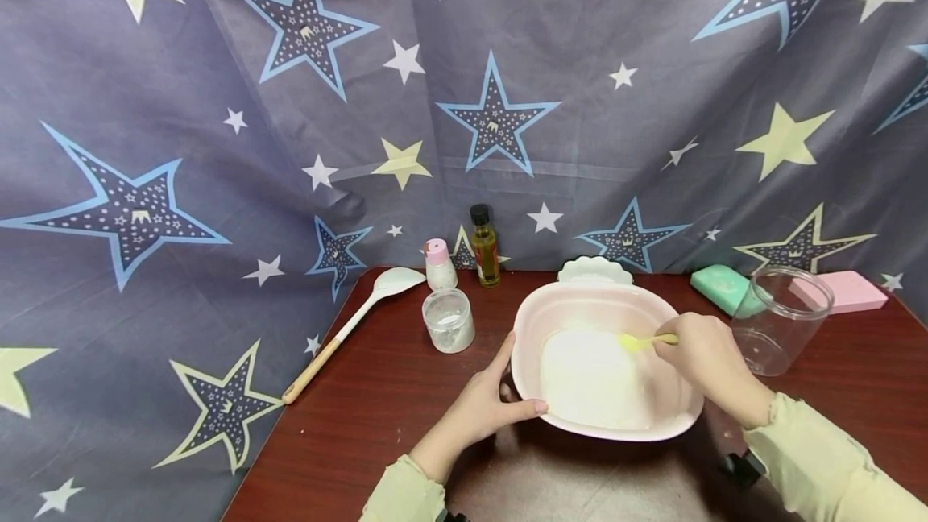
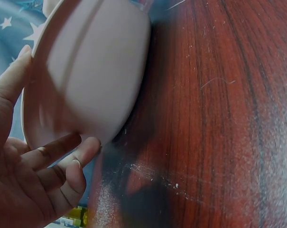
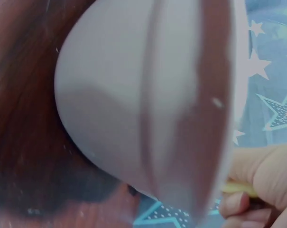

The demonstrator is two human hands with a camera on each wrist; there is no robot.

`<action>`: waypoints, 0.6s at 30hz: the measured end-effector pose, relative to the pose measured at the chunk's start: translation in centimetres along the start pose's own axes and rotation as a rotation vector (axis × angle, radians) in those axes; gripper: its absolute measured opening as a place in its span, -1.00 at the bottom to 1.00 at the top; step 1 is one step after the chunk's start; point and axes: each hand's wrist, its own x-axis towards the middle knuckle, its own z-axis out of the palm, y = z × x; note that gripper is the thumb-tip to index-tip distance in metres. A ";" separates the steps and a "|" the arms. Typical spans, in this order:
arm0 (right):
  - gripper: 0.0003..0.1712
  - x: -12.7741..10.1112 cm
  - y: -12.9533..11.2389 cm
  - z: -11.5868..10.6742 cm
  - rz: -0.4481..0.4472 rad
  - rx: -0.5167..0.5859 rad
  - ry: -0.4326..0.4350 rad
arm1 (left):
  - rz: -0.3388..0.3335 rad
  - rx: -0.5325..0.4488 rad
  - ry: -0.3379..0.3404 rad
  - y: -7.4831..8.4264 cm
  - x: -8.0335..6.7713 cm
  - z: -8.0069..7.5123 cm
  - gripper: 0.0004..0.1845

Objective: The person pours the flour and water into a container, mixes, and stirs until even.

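A pale pink basin (image 1: 532,345) stands on the table, with white material, whose kind I cannot tell, spread over its bottom. My left hand (image 1: 478,405) holds the basin's near left side, thumb at the front rim. In the left wrist view, fingers of the left hand (image 2: 34,166) bend against the outer wall. My right hand (image 1: 706,357) pinches the handle of a small yellow spoon (image 1: 631,342) over the basin's right part. From the right wrist view, the basin's wall (image 3: 110,95) hides the spoon's head; only a bit of yellow handle shows by the right hand (image 3: 262,185).
Left of the basin are a white ladle with a wooden handle (image 1: 337,337), a clear jar of white powder (image 1: 449,325), a pink-capped shaker (image 1: 440,268) and an oil bottle (image 1: 486,252). Behind is a scalloped white dish (image 1: 594,271). At right stand a clear container (image 1: 776,341), green block (image 1: 721,287) and pink block (image 1: 855,292).
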 end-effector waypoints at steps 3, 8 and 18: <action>-0.90 -0.3 0.2 -0.8 0.004 -0.002 -0.046 | 0.001 -0.007 -0.001 0.0 0.0 0.0 0.18; -0.92 -0.9 0.4 -1.9 0.004 0.002 -0.113 | -0.001 -0.004 -0.002 0.0 0.0 0.0 0.18; -0.98 -2.0 0.4 -3.1 -0.023 0.097 -0.303 | 0.008 -0.001 0.002 0.1 -0.1 0.0 0.17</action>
